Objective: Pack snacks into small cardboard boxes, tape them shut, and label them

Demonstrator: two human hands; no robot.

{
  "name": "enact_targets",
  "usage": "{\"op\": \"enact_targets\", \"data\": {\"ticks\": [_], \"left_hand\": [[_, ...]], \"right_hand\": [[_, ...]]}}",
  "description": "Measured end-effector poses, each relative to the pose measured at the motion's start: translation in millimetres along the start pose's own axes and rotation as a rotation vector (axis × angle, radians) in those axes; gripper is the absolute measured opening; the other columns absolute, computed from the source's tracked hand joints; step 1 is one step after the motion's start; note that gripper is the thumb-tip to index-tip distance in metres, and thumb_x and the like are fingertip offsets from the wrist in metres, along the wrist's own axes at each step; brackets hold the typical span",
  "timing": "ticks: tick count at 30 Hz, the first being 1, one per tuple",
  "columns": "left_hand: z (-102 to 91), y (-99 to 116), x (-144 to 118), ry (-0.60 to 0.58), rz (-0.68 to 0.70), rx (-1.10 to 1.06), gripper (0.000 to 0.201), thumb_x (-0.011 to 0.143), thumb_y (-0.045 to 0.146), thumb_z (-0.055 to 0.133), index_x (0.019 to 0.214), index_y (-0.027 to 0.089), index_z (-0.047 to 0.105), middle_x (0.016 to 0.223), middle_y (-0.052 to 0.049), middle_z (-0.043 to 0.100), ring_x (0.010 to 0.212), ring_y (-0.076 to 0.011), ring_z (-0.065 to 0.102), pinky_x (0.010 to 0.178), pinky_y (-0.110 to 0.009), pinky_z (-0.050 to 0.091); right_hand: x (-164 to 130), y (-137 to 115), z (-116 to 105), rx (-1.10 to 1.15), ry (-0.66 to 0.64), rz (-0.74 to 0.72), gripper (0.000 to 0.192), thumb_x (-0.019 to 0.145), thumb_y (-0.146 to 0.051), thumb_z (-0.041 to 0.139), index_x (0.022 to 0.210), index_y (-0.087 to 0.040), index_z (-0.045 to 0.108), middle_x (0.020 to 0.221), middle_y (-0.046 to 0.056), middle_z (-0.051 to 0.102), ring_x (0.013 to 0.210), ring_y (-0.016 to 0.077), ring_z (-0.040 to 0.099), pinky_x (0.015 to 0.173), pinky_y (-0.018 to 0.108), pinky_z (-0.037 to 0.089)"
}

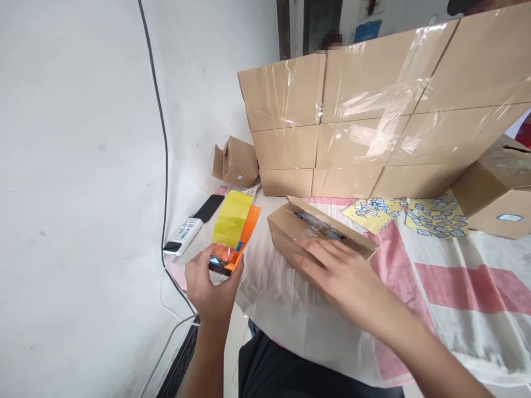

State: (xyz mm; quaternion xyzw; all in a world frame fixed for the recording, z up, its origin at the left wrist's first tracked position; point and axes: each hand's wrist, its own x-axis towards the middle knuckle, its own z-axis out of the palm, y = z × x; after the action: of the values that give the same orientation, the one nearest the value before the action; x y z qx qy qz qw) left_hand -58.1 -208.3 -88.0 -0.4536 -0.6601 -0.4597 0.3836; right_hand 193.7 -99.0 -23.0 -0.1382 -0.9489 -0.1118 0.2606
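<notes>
The left hand (209, 284) was raised just off the near edge of the table, its fingers curled tight around the handle of an orange tape dispenser (234, 237), which was loaded with a glossy yellowish roll and tilted upward. The right hand (332, 268) was laid palm-down on a small cardboard box (305, 235), fingers spread and pressed flat against its near side; the box was seen with one serrated flap standing open, just beside the dispenser. A cloth (456, 287) in white and pink bands, creased and slightly shiny, was spread over the table. Behind it, a stack of taped cartons (373, 116) was set like a wall. A dark cable (160, 110) was run down the plain white wall.
</notes>
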Motion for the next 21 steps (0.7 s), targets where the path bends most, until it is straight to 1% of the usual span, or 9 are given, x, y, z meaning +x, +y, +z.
{"op": "enact_targets", "data": {"ticks": [2,5,7,9,11,13,16,18,21], "left_hand": [[-1.1,0.6,-3.0,0.008,0.002,-0.012,0.057,0.071,0.028,0.089,0.123,0.018,0.065,0.102,-0.009,0.072,0.091,-0.0229,0.068,0.084,-0.034,0.056],[-2.9,4.1,-8.6,0.032,0.017,-0.028,0.057,0.070,0.025,0.090,0.121,0.017,0.065,0.104,-0.011,0.072,0.095,-0.0248,0.068,0.086,-0.037,0.057],[-5.0,7.9,-13.7,0.060,0.062,-0.034,0.060,0.067,0.024,0.091,0.120,0.017,0.065,0.105,-0.013,0.070,0.097,-0.0271,0.067,0.087,-0.041,0.058],[-7.3,12.7,-20.2,0.090,0.115,-0.036,0.062,0.066,0.023,0.092,0.121,0.018,0.063,0.106,-0.014,0.068,0.098,-0.0289,0.066,0.085,-0.044,0.059],[-9.5,17.2,-28.0,0.103,0.141,-0.028,0.065,0.067,0.023,0.092,0.124,0.021,0.062,0.107,-0.014,0.066,0.100,-0.0300,0.065,0.084,-0.046,0.059],[-11.1,20.0,-36.6,0.091,0.138,-0.042,0.072,0.068,0.021,0.092,0.131,0.023,0.058,0.109,-0.014,0.064,0.101,-0.0305,0.063,0.084,-0.048,0.059],[-14.7,18.4,-46.8,0.005,0.089,-0.127,0.088,0.071,0.023,0.090,0.147,0.023,0.045,0.111,-0.015,0.063,0.102,-0.0303,0.062,0.084,-0.049,0.058],[-19.1,14.0,-47.3,-0.105,0.063,-0.178,0.091,0.078,0.040,0.085,0.154,0.021,0.037,0.112,-0.016,0.063,0.103,-0.0308,0.061,0.088,-0.051,0.056],[-25.4,7.1,-33.4,-0.263,0.027,-0.244,0.089,0.089,0.067,0.062,0.157,0.018,0.035,0.120,-0.019,0.062,0.115,-0.0341,0.058,0.098,-0.055,0.050]], "right_hand": [[-1.9,16.9,-9.3,-0.033,-0.060,-0.017,0.031,0.087,-0.001,0.056,0.111,-0.014,0.071,0.121,0.016,0.071,0.109,0.0329,0.067,0.085,0.046,0.058],[3.8,14.5,-13.9,0.023,-0.008,0.140,0.034,0.089,-0.002,0.055,0.118,-0.013,0.070,0.129,0.019,0.068,0.123,0.0381,0.062,0.095,0.055,0.055],[14.1,-5.6,-6.2,0.331,0.110,0.285,0.037,0.094,-0.012,0.059,0.131,-0.016,0.064,0.136,0.017,0.065,0.128,0.0344,0.060,0.102,0.053,0.054],[28.5,-30.9,9.6,0.872,0.220,0.398,0.047,0.095,-0.029,0.066,0.140,-0.022,0.057,0.138,0.013,0.065,0.121,0.0268,0.066,0.099,0.044,0.058],[44.6,-51.0,29.0,1.399,0.283,0.449,0.040,0.094,-0.042,0.068,0.131,-0.025,0.063,0.128,0.009,0.071,0.111,0.0241,0.071,0.096,0.041,0.059],[59.0,-60.7,46.5,1.758,0.315,0.495,0.037,0.096,-0.053,0.063,0.117,-0.023,0.071,0.114,0.009,0.076,0.107,0.0262,0.072,0.095,0.043,0.059],[73.5,-60.0,63.9,2.041,0.325,0.589,0.051,0.096,-0.065,0.053,0.109,-0.021,0.074,0.102,0.011,0.078,0.107,0.0307,0.072,0.092,0.046,0.059],[78.0,-56.2,71.8,2.138,0.331,0.652,0.055,0.096,-0.068,0.050,0.110,-0.021,0.074,0.098,0.011,0.078,0.105,0.0309,0.073,0.091,0.047,0.060],[78.9,-54.2,84.6,2.203,0.319,0.711,0.052,0.097,-0.064,0.051,0.109,-0.019,0.075,0.095,0.010,0.078,0.099,0.0299,0.074,0.088,0.045,0.061]]}}
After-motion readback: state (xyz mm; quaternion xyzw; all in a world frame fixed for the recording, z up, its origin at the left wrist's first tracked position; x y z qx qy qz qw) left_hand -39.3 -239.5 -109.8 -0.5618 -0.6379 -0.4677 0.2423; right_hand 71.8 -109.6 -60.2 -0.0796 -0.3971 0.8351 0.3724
